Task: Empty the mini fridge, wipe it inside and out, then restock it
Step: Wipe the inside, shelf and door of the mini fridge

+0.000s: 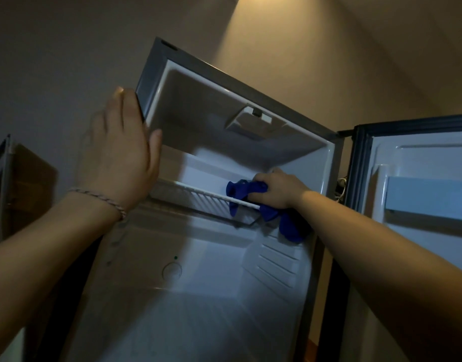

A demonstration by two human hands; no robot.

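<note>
Step in hand: interior wipe. The mini fridge (250,296) stands emptied, door (418,184) swung open at 3 o'clock. The right hand (274,188) clutches a blue cloth (247,190) on the wire shelf (198,195), at its right end. The left hand (120,150) grips the cabinet's top corner at 10 o'clock, steadying it. Next move likely calls for strokes along the shelf; its wires may snag the cloth. A wooden cabinet (28,189) stands at 9 o'clock.

We see a dim beige wall (303,48) washed by light from above, and a dark wooden cabinet (28,184) at left.
</note>
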